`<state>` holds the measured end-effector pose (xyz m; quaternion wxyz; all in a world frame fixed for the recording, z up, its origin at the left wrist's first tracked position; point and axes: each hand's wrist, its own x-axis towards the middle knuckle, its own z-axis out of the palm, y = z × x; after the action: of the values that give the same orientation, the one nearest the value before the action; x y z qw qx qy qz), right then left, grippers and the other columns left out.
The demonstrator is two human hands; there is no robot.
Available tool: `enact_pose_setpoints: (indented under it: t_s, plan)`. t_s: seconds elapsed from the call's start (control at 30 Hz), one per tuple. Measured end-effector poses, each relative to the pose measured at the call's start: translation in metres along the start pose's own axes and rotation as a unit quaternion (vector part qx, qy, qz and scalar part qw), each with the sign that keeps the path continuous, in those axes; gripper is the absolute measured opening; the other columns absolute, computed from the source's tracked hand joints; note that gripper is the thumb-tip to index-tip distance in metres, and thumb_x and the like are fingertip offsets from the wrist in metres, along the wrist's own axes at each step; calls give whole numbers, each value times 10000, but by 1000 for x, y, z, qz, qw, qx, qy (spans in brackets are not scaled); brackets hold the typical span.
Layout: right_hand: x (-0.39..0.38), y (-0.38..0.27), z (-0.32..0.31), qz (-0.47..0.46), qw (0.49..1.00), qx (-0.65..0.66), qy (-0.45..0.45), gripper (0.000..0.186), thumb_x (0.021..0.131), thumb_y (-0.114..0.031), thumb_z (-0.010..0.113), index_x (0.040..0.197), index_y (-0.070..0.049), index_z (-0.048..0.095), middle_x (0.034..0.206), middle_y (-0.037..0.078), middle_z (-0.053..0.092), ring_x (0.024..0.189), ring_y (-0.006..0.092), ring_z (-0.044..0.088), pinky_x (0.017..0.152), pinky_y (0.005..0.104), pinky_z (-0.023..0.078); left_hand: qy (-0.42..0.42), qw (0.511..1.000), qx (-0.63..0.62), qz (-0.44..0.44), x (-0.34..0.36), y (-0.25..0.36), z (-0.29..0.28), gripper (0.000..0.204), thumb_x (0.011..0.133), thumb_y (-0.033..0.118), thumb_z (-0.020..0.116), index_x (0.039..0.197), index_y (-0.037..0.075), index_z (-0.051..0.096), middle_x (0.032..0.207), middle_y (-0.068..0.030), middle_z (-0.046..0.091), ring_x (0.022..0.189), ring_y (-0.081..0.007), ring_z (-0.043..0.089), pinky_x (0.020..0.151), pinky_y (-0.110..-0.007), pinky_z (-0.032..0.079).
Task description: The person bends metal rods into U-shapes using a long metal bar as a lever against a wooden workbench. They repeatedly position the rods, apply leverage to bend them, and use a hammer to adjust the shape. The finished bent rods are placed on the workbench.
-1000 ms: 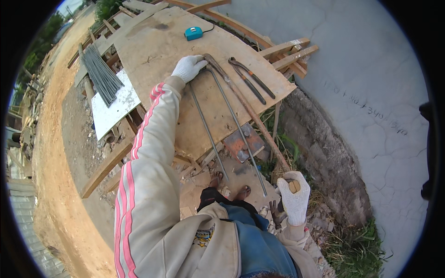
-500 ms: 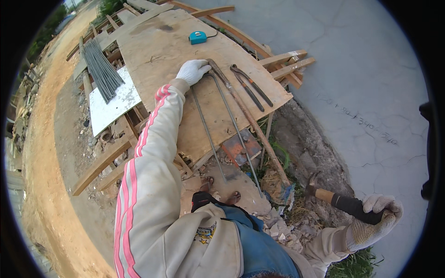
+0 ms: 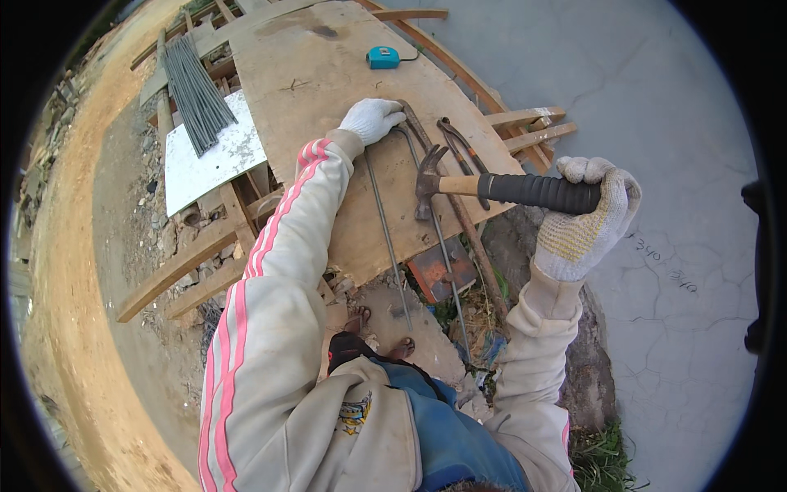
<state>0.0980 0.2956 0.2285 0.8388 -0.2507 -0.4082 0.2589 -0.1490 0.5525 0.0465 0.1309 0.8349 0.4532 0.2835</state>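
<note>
Outdoors, we see a grey, cracked wall filling the view right of the right fingers, while a tan dirt strip curves well to the left of the left fingers. Between them stretches the table, a stained wooden sheet that apparently serves as a flat rest amid rough timbers. Left of the left fingers, a white board bears one end of a bundle of grey rods, perhaps set aside there to leave room. A rusty bar runs from just beside the left fingertips toward us, past the table's near edge; alongside, the two thin legs of what looks like one bent rod lead from the left fingers the same way. Those gloved fingers are close together at the bend, probably to steady it, though we cannot tell whether they pinch the metal or only press. The right fingers wrap the black grip of a claw hammer, far down the handle, we judge, for leverage; its head shows over the rod's right leg, contact unclear. Pincers lie between both sets of fingers, seemingly for easy reach, and a teal tape measure sits beyond the left fingers, apart from the metal.
</note>
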Motion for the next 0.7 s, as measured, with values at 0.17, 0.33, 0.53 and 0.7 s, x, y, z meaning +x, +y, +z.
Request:
enact_pose_setpoints:
  t_s: [0.17, 0.33, 0.53, 0.7]
  plan:
    - [4, 5, -10, 8, 999, -30, -23, 80, 1044, -92, 616, 1105, -49, 589, 977, 129, 667, 908, 266, 672, 861, 442, 623, -9, 1000, -12, -6, 0, 4, 0, 448, 1019, 403, 641, 1241, 30, 754, 1188, -226, 751, 1118, -427, 699, 988, -479, 544]
    - [-4, -75, -54, 82, 820, -563, -65, 143, 1004, -119, 674, 1100, -20, 711, 1027, 57, 701, 929, 161, 656, 834, 307, 556, -16, 1000, -16, -13, -3, 7, -7, 429, 1017, 397, 642, 1228, 44, 764, 1175, -225, 752, 1110, -424, 701, 976, -483, 547]
    - [-31, -126, -106, 347, 710, -596, -139, 261, 973, -115, 717, 1200, 12, 694, 1057, 39, 689, 845, 98, 630, 745, 270, 525, -6, 1000, -21, 2, -1, 4, -4, 416, 1010, 394, 650, 1211, 51, 773, 1144, -217, 762, 1082, -420, 709, 954, -483, 552]
    - [-41, -117, -138, 551, 654, -464, -231, 607, 945, -240, 799, 1449, 9, 570, 1232, 91, 662, 872, 113, 655, 773, 289, 547, -4, 1000, -18, -10, -3, 2, -1, 399, 1005, 378, 666, 1204, 51, 778, 1129, -213, 765, 1075, -417, 713, 945, -479, 557]
